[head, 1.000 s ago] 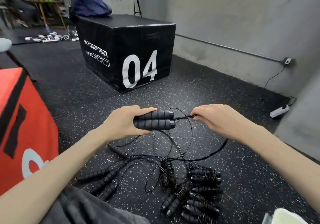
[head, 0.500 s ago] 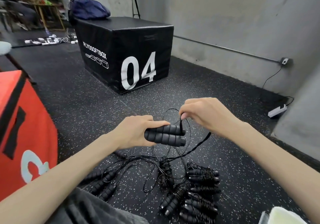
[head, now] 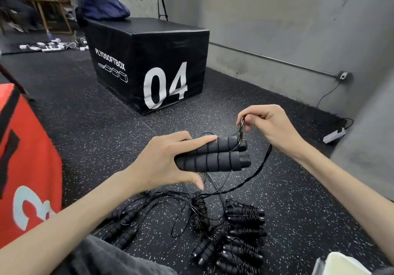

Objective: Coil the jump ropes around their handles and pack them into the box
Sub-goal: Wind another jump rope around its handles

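Observation:
My left hand (head: 165, 164) grips a pair of black foam jump-rope handles (head: 215, 157), held side by side and pointing right. My right hand (head: 269, 125) pinches the thin black rope (head: 241, 128) just above the handles' right ends; the rope hangs in a loop down to the floor. Below my hands lie several coiled jump ropes (head: 243, 238) wound around their handles. To their left sit loose handles (head: 121, 228) with tangled rope (head: 185, 208). A pale box corner (head: 343, 264) shows at the bottom right.
A black plyo box marked 04 (head: 153, 70) stands ahead with a dark blue bag (head: 102, 8) on it. A red plyo box (head: 23, 164) is close on the left. A power strip (head: 333, 135) and cable lie by the grey wall on the right.
My right hand has lifted the rope from the right of the handle tips to above them. My left hand has lowered the handles and brought them closer to me.

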